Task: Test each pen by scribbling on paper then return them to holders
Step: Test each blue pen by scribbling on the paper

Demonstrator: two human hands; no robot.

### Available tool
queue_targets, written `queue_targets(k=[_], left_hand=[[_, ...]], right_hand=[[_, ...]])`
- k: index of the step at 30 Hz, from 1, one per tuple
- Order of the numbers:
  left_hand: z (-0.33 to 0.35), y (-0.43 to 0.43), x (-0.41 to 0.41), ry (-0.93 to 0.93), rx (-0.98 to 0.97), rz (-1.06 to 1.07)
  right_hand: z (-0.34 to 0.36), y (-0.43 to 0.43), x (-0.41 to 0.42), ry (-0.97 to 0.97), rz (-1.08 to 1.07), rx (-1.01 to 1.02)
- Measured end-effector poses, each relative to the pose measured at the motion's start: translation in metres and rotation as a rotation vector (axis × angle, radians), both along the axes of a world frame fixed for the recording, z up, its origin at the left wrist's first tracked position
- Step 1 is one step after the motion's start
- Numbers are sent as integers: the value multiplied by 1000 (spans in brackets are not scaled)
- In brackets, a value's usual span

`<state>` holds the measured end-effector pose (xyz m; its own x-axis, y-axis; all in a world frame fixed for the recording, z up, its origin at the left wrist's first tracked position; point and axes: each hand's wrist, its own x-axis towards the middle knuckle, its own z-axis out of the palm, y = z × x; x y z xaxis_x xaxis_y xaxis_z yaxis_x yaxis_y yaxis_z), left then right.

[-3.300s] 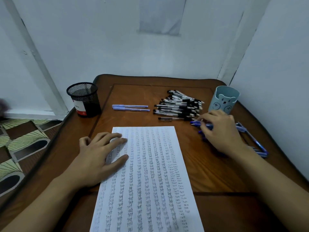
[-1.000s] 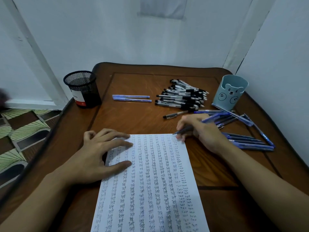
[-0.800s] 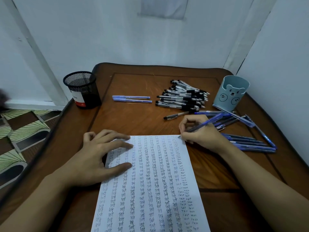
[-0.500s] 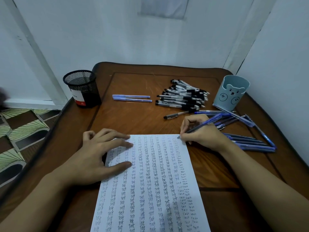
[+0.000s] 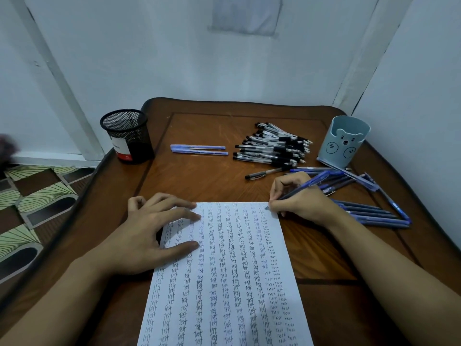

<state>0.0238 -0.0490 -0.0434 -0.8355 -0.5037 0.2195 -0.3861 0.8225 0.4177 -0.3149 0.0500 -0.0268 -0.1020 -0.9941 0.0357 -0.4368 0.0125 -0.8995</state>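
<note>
1. Table (image 5: 212,181): I take its far edge as 12 o'clock
2. Paper (image 5: 224,270): lies at 6 o'clock, its long side running away from the camera; I read columns of the word "test" across it
3. Left hand (image 5: 152,233): lies flat on the paper's 10 o'clock corner, fingers straight and spread, with the thumb and forefinger tips on the sheet
4. Right hand (image 5: 299,201): sits at the paper's 1 o'clock corner, thumb and first fingers pinching the pen (image 5: 306,184)
5. Pen: blue and tilted, its tip touching the paper's top right corner and its barrel pointing toward 2 o'clock
6. Mesh cup (image 5: 127,136): black, upright at 10 o'clock; from here I cannot tell what it holds
7. Bear cup (image 5: 344,141): pale blue, upright at 2 o'clock
8. Black pens (image 5: 272,146): heaped at 1 o'clock between the two cups; one lies apart on the heap's near side
9. Lilac pens (image 5: 199,149): two, side by side at 12 o'clock, between the mesh cup and the heap
10. Blue pens (image 5: 369,213): loose at 3 o'clock, just beside the right hand, the farthest reaching the foot of the bear cup
</note>
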Motion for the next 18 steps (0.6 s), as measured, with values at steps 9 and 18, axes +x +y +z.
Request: queue_targets(k=[9,18], left_hand=[[-1,0,0,19,16,13],[-2,-2,0,7,17,13]], right_hand=[[-4,-1,1,-1,-43,-25],[-3,-1,0,15,-27,-21]])
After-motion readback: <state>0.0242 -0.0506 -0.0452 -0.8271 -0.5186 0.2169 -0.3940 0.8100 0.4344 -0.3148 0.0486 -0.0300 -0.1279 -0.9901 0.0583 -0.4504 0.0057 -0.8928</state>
